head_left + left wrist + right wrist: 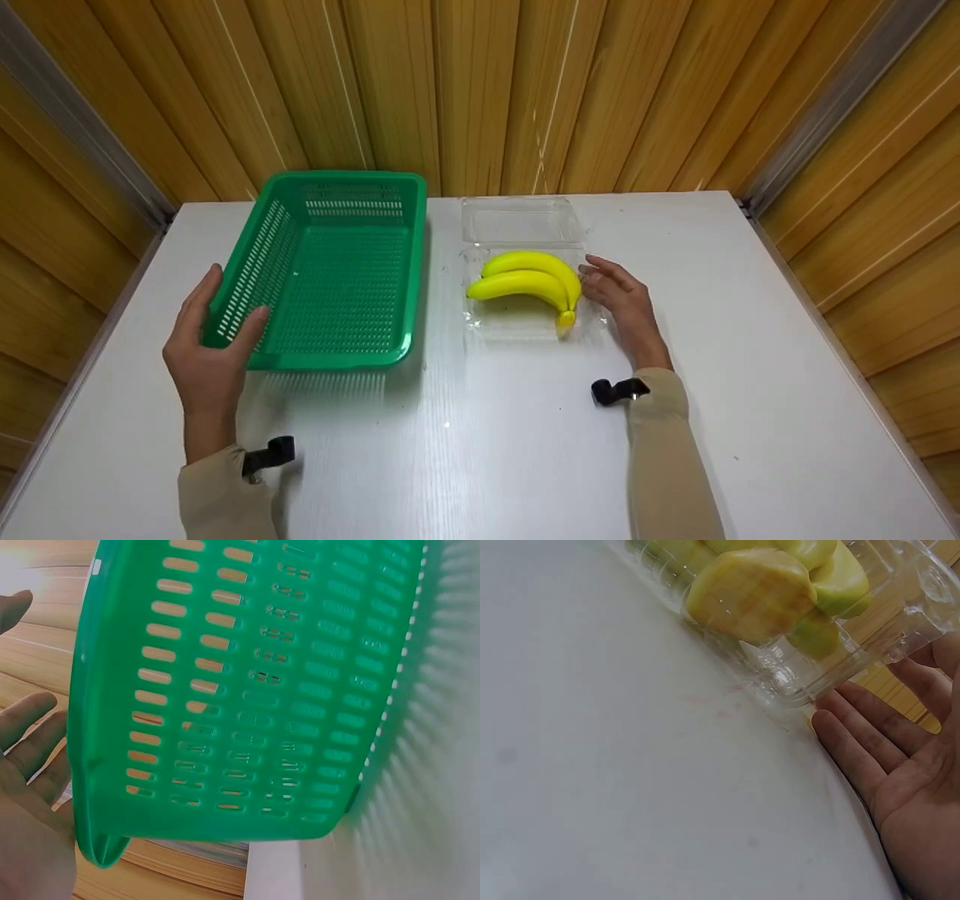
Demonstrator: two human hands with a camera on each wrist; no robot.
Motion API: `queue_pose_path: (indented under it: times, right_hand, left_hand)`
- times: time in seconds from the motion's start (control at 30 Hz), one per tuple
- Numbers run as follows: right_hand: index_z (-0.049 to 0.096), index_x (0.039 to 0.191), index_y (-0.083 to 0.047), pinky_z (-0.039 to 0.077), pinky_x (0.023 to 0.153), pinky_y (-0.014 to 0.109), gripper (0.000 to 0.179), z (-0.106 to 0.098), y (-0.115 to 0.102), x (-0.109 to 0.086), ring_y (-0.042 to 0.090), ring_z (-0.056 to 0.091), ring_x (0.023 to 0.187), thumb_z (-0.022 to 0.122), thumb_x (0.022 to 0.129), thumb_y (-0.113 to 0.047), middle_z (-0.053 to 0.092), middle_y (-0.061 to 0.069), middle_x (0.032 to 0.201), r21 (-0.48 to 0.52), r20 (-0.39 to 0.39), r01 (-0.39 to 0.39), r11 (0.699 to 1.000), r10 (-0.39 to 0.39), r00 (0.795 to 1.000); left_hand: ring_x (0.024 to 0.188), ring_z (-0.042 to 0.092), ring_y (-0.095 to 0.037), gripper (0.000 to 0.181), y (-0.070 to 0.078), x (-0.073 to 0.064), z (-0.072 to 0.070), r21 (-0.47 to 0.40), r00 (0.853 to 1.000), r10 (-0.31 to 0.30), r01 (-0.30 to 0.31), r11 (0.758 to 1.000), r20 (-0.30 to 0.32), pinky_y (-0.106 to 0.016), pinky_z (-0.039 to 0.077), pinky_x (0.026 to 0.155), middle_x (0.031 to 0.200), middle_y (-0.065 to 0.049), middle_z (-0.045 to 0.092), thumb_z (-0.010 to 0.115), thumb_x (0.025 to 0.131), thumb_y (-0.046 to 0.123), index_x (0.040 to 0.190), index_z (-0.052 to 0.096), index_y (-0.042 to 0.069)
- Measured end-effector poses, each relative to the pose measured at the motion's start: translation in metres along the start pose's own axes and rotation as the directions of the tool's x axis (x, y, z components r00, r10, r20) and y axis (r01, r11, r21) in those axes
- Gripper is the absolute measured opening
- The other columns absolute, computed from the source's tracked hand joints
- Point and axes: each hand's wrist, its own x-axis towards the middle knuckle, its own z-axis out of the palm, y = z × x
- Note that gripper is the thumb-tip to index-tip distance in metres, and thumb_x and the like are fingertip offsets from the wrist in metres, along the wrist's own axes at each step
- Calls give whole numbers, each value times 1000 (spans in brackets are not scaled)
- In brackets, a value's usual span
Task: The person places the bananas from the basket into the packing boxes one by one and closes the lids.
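Note:
A green plastic basket [415, 270] with slotted walls stands on the left of the table. My left hand [206, 352] is at its near left corner, thumb and fingers spread apart over the rim; in the left wrist view, the loose fingers lie beside the basket wall [300, 705]. To the right, a bunch of yellow bananas [525, 283] lies in a clear plastic box [495, 326], whose lid [521, 223] is folded back flat. My right hand [622, 300] is at the box's right side. Its extended fingertips meet the box wall [810, 690] in the right wrist view.
The white table [510, 450] ends at wood-look panels [480, 97] behind and at both sides. A strip of tabletop separates the basket from the box. Each sleeve carries a black wrist camera, the left [270, 452] and the right [619, 391].

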Motion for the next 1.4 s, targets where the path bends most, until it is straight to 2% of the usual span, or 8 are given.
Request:
queue_pose_path:
  times: [0.2,0.33,0.43,0.73,1.07,1.3,1.4]
  right_hand:
    - [59,152,-9,52,107,34,46,0,0,0,25,64,127,61,109,-26,65,11,144,-23,-7,-8,1000,8,1000]
    - [59,152,-9,52,106,34,46,-1,1,1,26,64,127,61,110,-26,64,13,145,-16,-2,1,1000,-1,1000]
    - [59,151,-8,53,106,34,45,-1,2,1,26,64,126,62,110,-26,63,16,145,5,1,17,1000,-17,1000]
    - [59,151,-8,52,108,36,46,0,4,2,25,65,125,62,110,-26,62,16,145,12,-8,22,1000,-22,1000]
    - [58,153,-9,48,113,41,48,1,2,-1,28,61,132,62,110,-30,63,12,146,-13,-2,4,1000,-4,1000]
    - [57,154,-11,47,114,41,50,1,2,-3,26,60,132,63,109,-33,63,9,147,-53,-7,0,999,-1,1000]
    - [56,154,-8,48,113,41,50,1,2,-1,26,62,129,62,110,-31,62,12,146,-31,0,16,999,-16,1000]
  left_hand:
    - [144,51,-19,67,9,-3,10,-42,999,30,-29,999,15,-41,43,117,155,2,57,83,91,5,152,59,12]
    - [145,50,-20,66,14,-4,21,-80,997,65,-62,995,33,-40,43,117,155,-4,57,82,90,-1,152,58,5]
    - [146,49,-20,67,16,-4,29,-95,995,88,-83,992,47,-39,44,117,155,-5,57,82,89,-3,151,59,5]
    - [147,47,-16,68,28,-8,50,-145,989,116,-103,984,87,-34,45,115,156,7,55,85,89,2,151,61,12]
    - [147,46,-21,66,42,-12,77,-225,978,172,-143,964,115,-38,46,115,159,-2,53,85,88,-1,150,61,6]
    - [148,46,-24,66,50,-16,98,-285,969,213,-170,943,126,-44,45,116,158,-8,53,83,88,-3,149,60,2]
    - [147,46,-24,66,53,-19,106,-299,967,222,-176,938,129,-46,45,116,158,-9,53,83,89,-1,150,59,1]
